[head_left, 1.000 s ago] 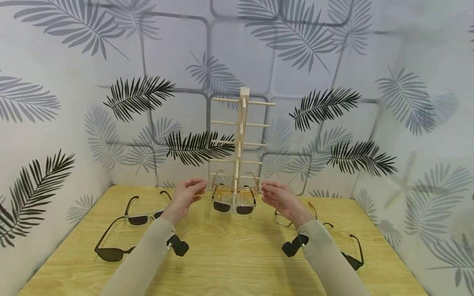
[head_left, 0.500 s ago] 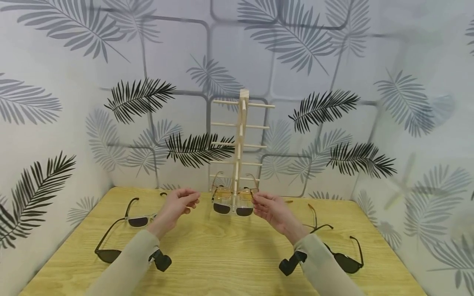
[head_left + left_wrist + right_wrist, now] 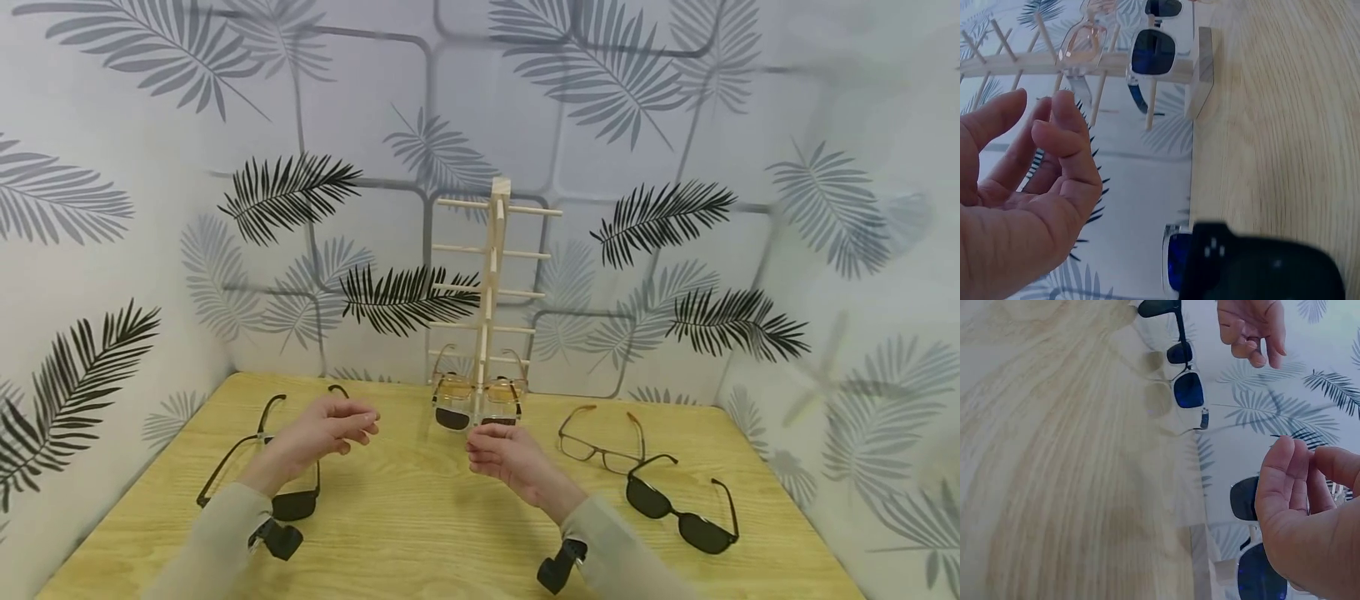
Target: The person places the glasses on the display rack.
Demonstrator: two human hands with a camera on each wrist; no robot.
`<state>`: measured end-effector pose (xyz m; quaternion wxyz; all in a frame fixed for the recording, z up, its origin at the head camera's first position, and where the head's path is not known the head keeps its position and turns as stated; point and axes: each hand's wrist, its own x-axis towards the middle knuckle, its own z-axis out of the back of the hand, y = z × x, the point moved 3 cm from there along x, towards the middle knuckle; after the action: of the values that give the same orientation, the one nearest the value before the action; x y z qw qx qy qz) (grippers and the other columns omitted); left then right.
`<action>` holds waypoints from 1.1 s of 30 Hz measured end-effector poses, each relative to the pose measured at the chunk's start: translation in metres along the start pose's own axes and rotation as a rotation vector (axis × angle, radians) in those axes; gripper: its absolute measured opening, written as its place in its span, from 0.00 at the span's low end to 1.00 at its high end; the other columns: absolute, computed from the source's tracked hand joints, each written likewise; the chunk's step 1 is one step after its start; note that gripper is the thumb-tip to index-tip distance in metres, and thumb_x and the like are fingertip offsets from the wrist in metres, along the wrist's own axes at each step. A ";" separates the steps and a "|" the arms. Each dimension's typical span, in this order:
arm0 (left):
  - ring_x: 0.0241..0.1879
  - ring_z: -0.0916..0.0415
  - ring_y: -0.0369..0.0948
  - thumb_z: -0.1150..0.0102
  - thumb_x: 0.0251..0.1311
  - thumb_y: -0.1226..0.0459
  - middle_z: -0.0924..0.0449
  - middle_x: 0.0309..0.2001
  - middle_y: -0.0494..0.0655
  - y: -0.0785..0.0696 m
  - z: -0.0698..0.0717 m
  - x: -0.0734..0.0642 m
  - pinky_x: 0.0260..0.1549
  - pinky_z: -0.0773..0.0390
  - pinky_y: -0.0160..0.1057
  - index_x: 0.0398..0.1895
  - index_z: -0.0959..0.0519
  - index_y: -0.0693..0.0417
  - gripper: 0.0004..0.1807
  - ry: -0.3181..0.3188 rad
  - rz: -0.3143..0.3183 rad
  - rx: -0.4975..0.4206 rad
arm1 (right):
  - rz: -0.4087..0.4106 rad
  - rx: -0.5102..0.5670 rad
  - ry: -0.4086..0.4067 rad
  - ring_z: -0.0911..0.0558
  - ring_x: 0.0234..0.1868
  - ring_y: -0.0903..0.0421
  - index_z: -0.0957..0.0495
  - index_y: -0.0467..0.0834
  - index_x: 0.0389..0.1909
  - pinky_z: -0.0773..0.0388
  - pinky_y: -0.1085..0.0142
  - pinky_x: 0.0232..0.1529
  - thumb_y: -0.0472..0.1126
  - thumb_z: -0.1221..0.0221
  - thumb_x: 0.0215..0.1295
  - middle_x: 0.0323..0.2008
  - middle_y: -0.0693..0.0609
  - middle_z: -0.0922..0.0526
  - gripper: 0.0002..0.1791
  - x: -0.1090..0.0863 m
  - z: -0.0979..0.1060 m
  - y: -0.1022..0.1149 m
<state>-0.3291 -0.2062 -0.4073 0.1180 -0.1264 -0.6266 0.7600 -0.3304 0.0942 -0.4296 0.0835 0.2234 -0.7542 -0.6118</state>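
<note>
A wooden display rack (image 3: 496,242) with peg arms stands at the back. Its lowest pegs bear amber-tinted glasses (image 3: 454,387) and, below them, clear-framed sunglasses (image 3: 452,418) with dark lenses. My right hand (image 3: 521,471) is just in front of the rack, overlapping the right lens; its fingers are relaxed, with thumb and fingertips close together and nothing seen between them. Left of the rack, my left hand (image 3: 318,437) hovers, fingers loosely bent and holding nothing. Beneath it lie black sunglasses (image 3: 294,505) and another clear-framed pair of sunglasses (image 3: 1189,389), partly hidden by the hand and sleeve.
On the right of the wooden table (image 3: 420,533) lie thin-framed eyeglasses (image 3: 600,451) and, nearer, black sunglasses (image 3: 678,514), close together. A leaf-patterned backdrop (image 3: 637,100) encloses the back and sides. Upper pegs of the rack stick out to both sides.
Both hands have drawn back from the rack: the left to the left, the right toward me and leftward after being at the glasses' edge. The glasses stay on the rack.
</note>
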 end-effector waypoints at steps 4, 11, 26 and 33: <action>0.40 0.20 0.38 0.42 0.68 0.54 0.17 0.44 0.45 0.003 0.014 -0.014 0.33 0.22 0.34 0.58 0.23 0.60 0.22 -0.022 -0.009 0.012 | 0.004 -0.009 0.014 0.17 0.33 0.60 0.20 0.42 0.40 0.17 0.68 0.40 0.36 0.40 0.68 0.34 0.51 0.17 0.03 0.004 -0.008 -0.008; 0.41 0.18 0.37 0.44 0.69 0.55 0.15 0.44 0.43 0.006 0.034 -0.028 0.34 0.21 0.35 0.58 0.23 0.58 0.20 -0.009 -0.025 0.014 | -0.018 -0.055 0.031 0.16 0.33 0.60 0.20 0.39 0.41 0.17 0.69 0.38 0.35 0.41 0.68 0.33 0.50 0.17 0.04 0.009 -0.017 -0.022; 0.39 0.19 0.35 0.49 0.73 0.59 0.15 0.45 0.33 0.026 0.068 -0.062 0.34 0.22 0.33 0.53 0.19 0.38 0.12 0.017 -0.016 -0.043 | -0.089 -0.108 0.083 0.16 0.34 0.60 0.23 0.31 0.54 0.17 0.65 0.43 0.37 0.41 0.69 0.38 0.47 0.16 0.17 0.033 -0.050 -0.044; 0.28 0.28 0.32 0.51 0.74 0.60 0.17 0.40 0.37 0.032 0.091 -0.074 0.25 0.31 0.31 0.51 0.19 0.39 0.12 0.023 0.003 0.009 | -0.145 -0.104 0.104 0.17 0.32 0.61 0.23 0.33 0.53 0.18 0.68 0.39 0.34 0.41 0.68 0.35 0.49 0.16 0.16 0.040 -0.067 -0.062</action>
<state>-0.2907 -0.3212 -0.4184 0.1248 -0.1354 -0.6215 0.7615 -0.3248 0.0079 -0.4789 0.0896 0.3042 -0.6980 -0.6421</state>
